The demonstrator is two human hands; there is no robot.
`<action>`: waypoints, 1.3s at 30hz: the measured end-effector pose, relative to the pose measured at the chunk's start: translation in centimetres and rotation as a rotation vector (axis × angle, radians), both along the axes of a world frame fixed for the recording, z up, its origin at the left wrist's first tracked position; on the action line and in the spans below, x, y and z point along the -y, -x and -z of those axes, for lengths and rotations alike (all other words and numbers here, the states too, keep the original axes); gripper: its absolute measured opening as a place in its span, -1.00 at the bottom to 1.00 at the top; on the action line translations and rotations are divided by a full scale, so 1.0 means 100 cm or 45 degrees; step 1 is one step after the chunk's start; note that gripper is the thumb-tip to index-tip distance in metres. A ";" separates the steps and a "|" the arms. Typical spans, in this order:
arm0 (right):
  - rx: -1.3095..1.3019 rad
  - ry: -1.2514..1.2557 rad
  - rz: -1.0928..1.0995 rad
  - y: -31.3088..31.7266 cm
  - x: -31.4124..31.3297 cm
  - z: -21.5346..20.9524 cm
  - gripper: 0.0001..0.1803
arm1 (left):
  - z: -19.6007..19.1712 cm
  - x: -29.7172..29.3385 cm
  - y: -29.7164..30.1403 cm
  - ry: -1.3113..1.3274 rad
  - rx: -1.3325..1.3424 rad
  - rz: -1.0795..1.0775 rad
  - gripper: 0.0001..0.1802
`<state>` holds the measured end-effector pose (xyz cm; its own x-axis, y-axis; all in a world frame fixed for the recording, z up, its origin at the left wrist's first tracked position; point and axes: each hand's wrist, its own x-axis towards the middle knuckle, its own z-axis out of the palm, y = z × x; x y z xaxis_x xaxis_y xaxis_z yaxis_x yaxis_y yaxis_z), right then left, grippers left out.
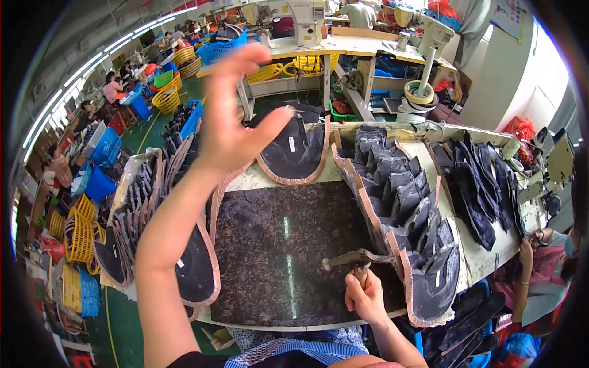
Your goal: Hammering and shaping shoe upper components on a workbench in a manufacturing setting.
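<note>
My left hand (236, 122) is raised over the far left part of the work board, blurred by motion, its thumb and fingers apart and nothing seen in it. Behind its thumb lies a black boot-upper piece (288, 156) with a tan edge and a small white label. My right hand (367, 297) is closed round the handle of a hammer (353, 260), whose metal head is just above the dark speckled board (276, 245). A long overlapping row of black boot uppers (399, 196) runs along the right side of the board, its near end close to the hammer.
More black pieces (147, 196) stand packed along the left. Black parts (478, 184) lie on the right-hand table, where a co-worker's arm (524, 270) reaches in. Beyond the board stands a sewing machine (307, 21) on a bench. Yellow baskets (80, 236) line the left floor.
</note>
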<state>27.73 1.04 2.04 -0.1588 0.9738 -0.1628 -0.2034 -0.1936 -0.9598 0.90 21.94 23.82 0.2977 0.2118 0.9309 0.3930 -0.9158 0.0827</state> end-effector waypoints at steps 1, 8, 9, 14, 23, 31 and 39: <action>0.000 -0.009 0.010 -0.002 0.000 0.000 -0.75 | -0.033 0.027 -0.005 -0.404 0.015 0.240 -0.47; 0.037 -0.097 0.022 0.011 -0.009 0.001 -0.80 | -0.037 0.125 0.006 -0.401 0.134 0.138 -0.48; 0.074 -0.126 0.038 0.009 -0.010 0.003 -0.80 | -0.038 0.138 0.007 -0.414 0.158 0.120 -0.48; 0.008 -0.180 0.101 0.010 -0.009 0.007 -0.79 | -0.067 0.176 0.019 -0.626 0.228 0.059 -0.49; 0.076 -0.184 0.060 0.007 -0.001 0.004 -0.77 | -0.082 0.238 0.032 -0.699 0.229 -0.065 -0.50; 0.115 -0.145 0.018 0.002 -0.001 0.012 -0.78 | -0.073 0.258 0.032 -0.676 0.211 -0.105 -0.51; 0.170 -0.239 0.051 0.019 -0.006 -0.001 -0.76 | 0.048 0.300 0.176 0.530 0.485 -0.290 -0.75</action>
<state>25.85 1.62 2.11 -0.1088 0.9941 0.0046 -0.0760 -0.0037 -0.9971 -16.71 -8.01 18.99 -0.1359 0.5999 0.7885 0.4479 -0.6727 0.5890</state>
